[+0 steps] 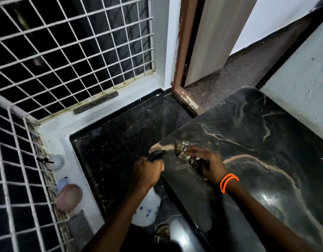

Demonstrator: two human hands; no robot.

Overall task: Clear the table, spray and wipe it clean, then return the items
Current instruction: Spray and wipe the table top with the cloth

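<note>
Head view, looking down at a dark marbled stone bench set in the corner of a room. The left hand is clenched round the neck of a white spray bottle, with the black nozzle just beyond the knuckles, at the bench's near left corner. The bottle body, printed with small blue marks, hangs below the hand, off the bench edge and over the dark floor. The right hand rests on the bench surface near that same corner, fingers curled over a crumpled, speckled cloth that it grasps against the stone; the cloth is blurred. An orange band circles the right wrist. A bright reflection lies on the bench surface toward the lower right.

On the pale ledge along the left wall stand several blurred items: a white rounded one and, nearer the viewer, a pink rounded one. A white metal grille covers the windows on two sides of the corner. At upper centre a door stands ajar in a brown frame. A sandalled foot shows on the floor below the bottle.
</note>
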